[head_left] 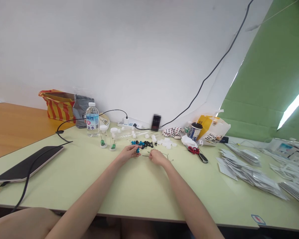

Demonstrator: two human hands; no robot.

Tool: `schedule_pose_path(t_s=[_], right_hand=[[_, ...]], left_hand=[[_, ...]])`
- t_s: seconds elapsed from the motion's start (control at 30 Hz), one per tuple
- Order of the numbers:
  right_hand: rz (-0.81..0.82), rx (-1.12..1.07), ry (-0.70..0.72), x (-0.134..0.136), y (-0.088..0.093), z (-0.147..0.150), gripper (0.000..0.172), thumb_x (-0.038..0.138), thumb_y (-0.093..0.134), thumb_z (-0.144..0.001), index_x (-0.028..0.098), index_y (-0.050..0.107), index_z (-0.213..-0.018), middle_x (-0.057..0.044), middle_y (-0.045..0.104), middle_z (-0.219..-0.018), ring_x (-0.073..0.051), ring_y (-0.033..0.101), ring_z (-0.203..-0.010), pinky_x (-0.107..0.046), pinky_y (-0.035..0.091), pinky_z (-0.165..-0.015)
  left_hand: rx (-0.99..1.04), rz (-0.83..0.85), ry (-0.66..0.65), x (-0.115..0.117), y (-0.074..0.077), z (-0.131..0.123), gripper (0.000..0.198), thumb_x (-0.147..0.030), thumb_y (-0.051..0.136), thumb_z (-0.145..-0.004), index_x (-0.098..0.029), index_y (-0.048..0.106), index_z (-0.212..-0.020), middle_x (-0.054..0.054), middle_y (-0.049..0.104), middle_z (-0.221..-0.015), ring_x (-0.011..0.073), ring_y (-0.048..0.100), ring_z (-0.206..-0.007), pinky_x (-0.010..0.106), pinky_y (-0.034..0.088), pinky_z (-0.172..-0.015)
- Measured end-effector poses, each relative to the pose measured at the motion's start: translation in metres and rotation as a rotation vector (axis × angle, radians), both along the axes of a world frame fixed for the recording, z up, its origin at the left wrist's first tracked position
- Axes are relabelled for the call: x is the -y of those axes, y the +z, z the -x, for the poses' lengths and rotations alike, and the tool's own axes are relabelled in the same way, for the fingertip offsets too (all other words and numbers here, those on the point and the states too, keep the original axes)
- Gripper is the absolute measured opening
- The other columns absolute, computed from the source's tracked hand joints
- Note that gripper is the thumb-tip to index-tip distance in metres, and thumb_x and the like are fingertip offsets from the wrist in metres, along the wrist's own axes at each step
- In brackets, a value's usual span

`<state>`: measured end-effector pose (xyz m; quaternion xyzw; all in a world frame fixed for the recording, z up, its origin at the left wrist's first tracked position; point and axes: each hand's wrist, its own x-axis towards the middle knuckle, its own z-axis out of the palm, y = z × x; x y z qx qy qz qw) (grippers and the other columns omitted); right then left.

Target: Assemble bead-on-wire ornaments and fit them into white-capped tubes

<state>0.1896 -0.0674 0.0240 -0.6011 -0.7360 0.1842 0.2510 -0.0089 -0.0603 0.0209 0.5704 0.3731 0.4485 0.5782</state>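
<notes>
Left hand (129,153) fingers together by blue beads (140,143), right hand (157,157) fingers together near thin wire (165,155); grip unclear on both.

A water bottle (92,119) stands on the desk (94,179), just left of two vials (113,139). Further left lies a tablet (27,165) (a cable (40,156) crosses it). Beads (142,144) lie before a power strip (126,123), between the vials and scissors (196,153); paper packets (246,174) lie rightmost.
</notes>
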Motion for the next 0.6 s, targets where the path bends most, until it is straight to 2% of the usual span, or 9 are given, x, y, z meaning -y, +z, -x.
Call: schedule_pose_path(t_s=[0.07,0.13,0.23,0.4,0.5,0.6], right_hand=[[-0.029,-0.063,-0.034,-0.003,0.001,-0.004,0.008,0.011,0.055,-0.07,0.018,0.058,-0.072,-0.003,0.061,-0.071,-0.016,0.058,-0.067,-0.024,0.041,-0.058],[-0.057,-0.154,-0.053,-0.005,0.002,-0.008,0.012,0.013,0.049,-0.075,0.018,0.058,-0.082,-0.002,0.06,-0.071,-0.014,0.058,-0.063,-0.024,0.043,-0.056],[-0.071,-0.292,-0.046,-0.008,0.002,-0.012,0.014,0.016,0.045,-0.08,0.016,0.057,-0.087,-0.002,0.06,-0.066,-0.012,0.059,-0.056,-0.023,0.047,-0.053],[-0.052,-0.339,-0.027,-0.008,-0.004,-0.009,0.006,0.02,0.051,-0.078,0.015,0.054,-0.078,-0.003,0.061,-0.064,-0.012,0.061,-0.053,-0.021,0.048,-0.048],[-0.053,-0.275,-0.031,-0.006,-0.007,-0.006,0.004,0.016,0.055,-0.074,0.015,0.053,-0.071,0.0,0.058,-0.058,-0.012,0.058,-0.05,-0.02,0.044,-0.046],[-0.083,-0.174,-0.034,-0.004,-0.007,-0.004,0.007,0.009,0.055,-0.069,0.016,0.054,-0.066,0.0,0.057,-0.058,-0.012,0.056,-0.054,-0.02,0.042,-0.049]], left_hand=[[0.004,0.001,0.002,-0.001,-0.001,0.001,0.05,-0.052,0.063,-0.067,-0.012,0.063,-0.098,0.005,0.063,-0.071,0.0161,0.063,-0.071,0.03,0.049,-0.071],[-0.001,0.008,0.004,-0.001,-0.001,0.001,0.05,-0.051,0.063,-0.068,-0.012,0.063,-0.098,0.006,0.063,-0.072,0.0165,0.064,-0.072,0.03,0.049,-0.071],[-0.008,0.019,0.008,-0.001,-0.001,0.001,0.05,-0.052,0.063,-0.068,-0.013,0.063,-0.099,0.006,0.064,-0.072,0.0163,0.064,-0.071,0.03,0.049,-0.072],[0.014,0.028,0.01,-0.001,-0.001,0.001,0.048,-0.051,0.064,-0.068,-0.013,0.063,-0.097,0.005,0.064,-0.07,0.0157,0.064,-0.07,0.03,0.049,-0.071],[0.041,0.029,0.006,-0.002,-0.003,0.001,0.047,-0.05,0.065,-0.066,-0.013,0.064,-0.095,0.004,0.063,-0.069,0.0152,0.063,-0.069,0.03,0.049,-0.072],[0.047,0.037,0.013,-0.004,-0.004,0.001,0.048,-0.05,0.066,-0.065,-0.012,0.063,-0.094,0.004,0.063,-0.068,0.0155,0.064,-0.069,0.03,0.049,-0.072]])
